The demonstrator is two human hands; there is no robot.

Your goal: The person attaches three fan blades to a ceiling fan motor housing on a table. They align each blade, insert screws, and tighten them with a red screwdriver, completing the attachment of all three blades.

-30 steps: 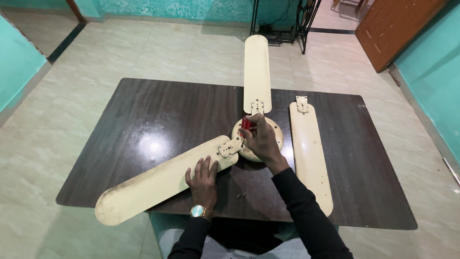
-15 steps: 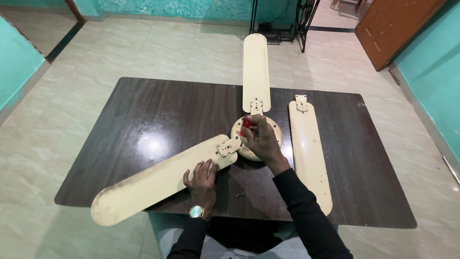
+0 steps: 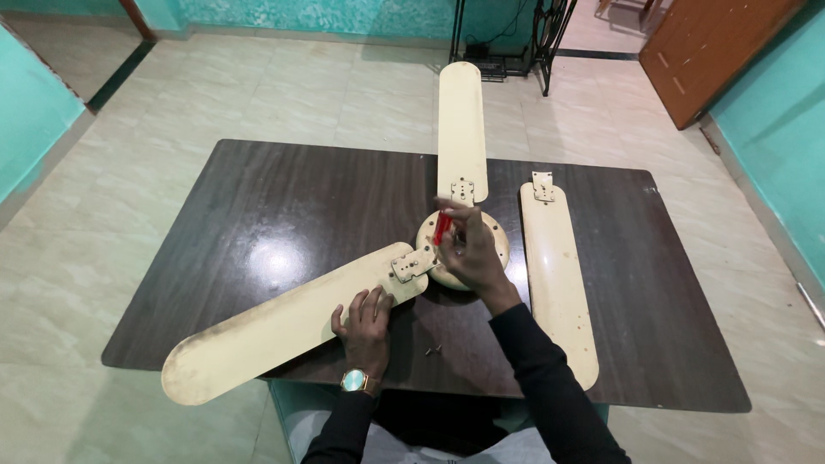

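Head view: cream fan blade (image 3: 292, 331) under flat left hand (image 3: 365, 322), right hand (image 3: 468, 249) gripping red screwdriver (image 3: 442, 228).

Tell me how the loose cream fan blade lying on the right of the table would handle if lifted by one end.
The loose blade is long and thin, so it would probably flex and droop slightly. It looks light for its length. Its smooth painted surface may slip, and the far end could swing toward the table edge.

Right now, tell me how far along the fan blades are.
Done: the far blade sits at the hub by its bracket. In hand: the right hand holds a red-handled screwdriver at the near blade's bracket, while the left hand presses that blade flat. Left: the third blade lies loose beside the hub, unattached, and small screws wait on the table.
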